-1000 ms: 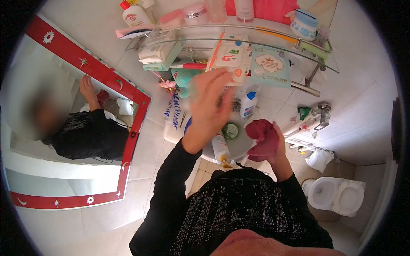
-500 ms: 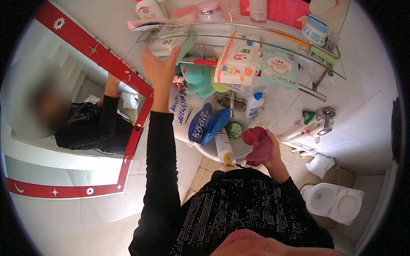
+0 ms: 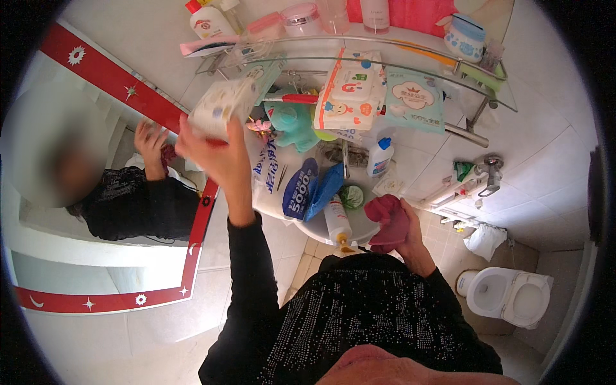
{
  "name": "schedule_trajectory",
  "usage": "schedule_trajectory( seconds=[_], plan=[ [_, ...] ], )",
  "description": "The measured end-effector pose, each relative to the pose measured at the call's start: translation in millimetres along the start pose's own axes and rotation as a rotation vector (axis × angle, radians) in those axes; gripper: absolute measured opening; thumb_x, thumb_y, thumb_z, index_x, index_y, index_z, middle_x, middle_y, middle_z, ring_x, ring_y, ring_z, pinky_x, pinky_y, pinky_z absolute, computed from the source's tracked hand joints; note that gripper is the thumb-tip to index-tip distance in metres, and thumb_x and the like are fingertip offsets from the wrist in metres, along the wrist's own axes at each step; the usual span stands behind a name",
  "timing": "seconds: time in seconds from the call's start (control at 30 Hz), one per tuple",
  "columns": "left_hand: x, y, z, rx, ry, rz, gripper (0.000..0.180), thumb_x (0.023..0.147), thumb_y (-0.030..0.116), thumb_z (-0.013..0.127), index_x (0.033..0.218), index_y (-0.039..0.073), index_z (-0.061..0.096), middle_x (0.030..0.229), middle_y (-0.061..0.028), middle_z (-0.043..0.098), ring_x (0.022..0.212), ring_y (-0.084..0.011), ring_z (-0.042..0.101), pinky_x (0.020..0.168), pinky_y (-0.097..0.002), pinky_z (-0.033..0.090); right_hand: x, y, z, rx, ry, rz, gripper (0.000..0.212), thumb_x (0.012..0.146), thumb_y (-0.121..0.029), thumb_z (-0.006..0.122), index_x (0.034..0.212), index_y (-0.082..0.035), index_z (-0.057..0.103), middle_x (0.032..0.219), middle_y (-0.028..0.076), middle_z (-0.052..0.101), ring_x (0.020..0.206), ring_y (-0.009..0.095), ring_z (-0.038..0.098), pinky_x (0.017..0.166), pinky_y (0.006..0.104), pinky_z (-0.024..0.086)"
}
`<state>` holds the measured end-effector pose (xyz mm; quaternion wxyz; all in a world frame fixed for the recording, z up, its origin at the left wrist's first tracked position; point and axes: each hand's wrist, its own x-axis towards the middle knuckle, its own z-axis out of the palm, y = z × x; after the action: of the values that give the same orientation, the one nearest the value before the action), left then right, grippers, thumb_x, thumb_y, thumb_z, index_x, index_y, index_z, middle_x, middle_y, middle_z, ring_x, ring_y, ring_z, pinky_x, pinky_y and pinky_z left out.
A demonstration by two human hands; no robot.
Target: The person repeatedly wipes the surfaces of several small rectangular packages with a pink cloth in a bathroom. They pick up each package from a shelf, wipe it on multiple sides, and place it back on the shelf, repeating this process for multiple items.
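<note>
My left hand (image 3: 218, 157) is raised at the left end of the glass shelf, thumb and fingers gripping a small white patterned pack (image 3: 221, 106). Motion blurs both the fingers and the pack. Low in front of my body, my right hand (image 3: 416, 242) is closed around a bunched dark red cloth (image 3: 387, 223). An orange-and-white wipes pack (image 3: 351, 96) and a pale green pack (image 3: 414, 99) lie on the shelf (image 3: 289, 43). Beneath it sits a teal plush-like figure (image 3: 292, 122).
A sink (image 3: 311, 230) stands below the shelf, with a white tube (image 3: 337, 218), a large white-and-blue bag (image 3: 269, 186) and a blue-capped bottle (image 3: 380, 157) about it. On the left wall hangs a red-framed mirror (image 3: 128, 86). A toilet (image 3: 507, 295) is at the right.
My left hand has taken the white pack off the shelf's left end and moved it left and toward me. My right hand still holds the cloth in about the same place.
</note>
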<state>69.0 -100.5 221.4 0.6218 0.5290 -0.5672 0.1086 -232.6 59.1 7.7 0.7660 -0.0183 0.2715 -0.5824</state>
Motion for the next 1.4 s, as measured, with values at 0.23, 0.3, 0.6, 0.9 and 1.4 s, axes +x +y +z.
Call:
schedule_trajectory(
  seconds=[0.23,0.3,0.6,0.9,1.4],
  plan=[
    [-138,5,-78,-0.002,-0.302,0.169,0.100,0.067,0.019,0.085,0.145,-0.006,0.028,0.137,-0.0189,0.030,0.132,-0.0376,0.037,0.107,-0.0515,0.037,22,10,78,-0.039,-0.160,0.169,0.056,0.099,-0.045,0.050,0.137,-0.003,0.047,0.128,0.016,0.060,0.118,0.029,0.058,0.098,0.0438,0.050],
    [-174,14,-74,-0.061,-0.538,0.144,0.104,0.067,0.026,0.089,0.146,-0.003,0.028,0.143,-0.0190,0.027,0.136,-0.0412,0.032,0.109,-0.0522,0.034,27,24,105,-0.125,-0.222,0.201,0.054,0.099,-0.042,0.053,0.135,-0.002,0.048,0.127,0.015,0.060,0.115,0.028,0.060,0.096,0.0432,0.051],
    [-208,-8,-65,-1.296,-0.521,-1.225,0.075,0.099,0.057,0.043,0.152,0.007,0.025,0.152,-0.0143,0.034,0.138,-0.0327,0.039,0.112,-0.0485,0.035,42,45,95,-0.763,-0.209,0.008,0.039,0.095,-0.023,0.065,0.126,-0.002,0.056,0.108,0.007,0.067,0.095,0.014,0.065,0.085,0.0294,0.052],
    [-230,-3,-47,-1.436,-0.570,-1.727,0.051,0.105,0.037,0.034,0.147,0.007,0.037,0.145,-0.0128,0.048,0.132,-0.0298,0.048,0.110,-0.0481,0.038,50,16,61,-0.646,0.089,-0.499,0.040,0.102,-0.029,0.049,0.132,-0.003,0.054,0.112,0.006,0.066,0.094,0.013,0.061,0.082,0.0279,0.051],
    [-240,1,-30,-1.322,-0.604,-1.714,0.050,0.106,0.042,0.034,0.143,0.010,0.041,0.138,-0.0096,0.052,0.124,-0.0243,0.054,0.105,-0.0394,0.045,34,42,90,-1.619,-0.313,-0.644,0.037,0.088,-0.022,0.061,0.123,-0.014,0.064,0.123,0.012,0.061,0.123,0.035,0.052,0.104,0.0515,0.039]
  ],
)
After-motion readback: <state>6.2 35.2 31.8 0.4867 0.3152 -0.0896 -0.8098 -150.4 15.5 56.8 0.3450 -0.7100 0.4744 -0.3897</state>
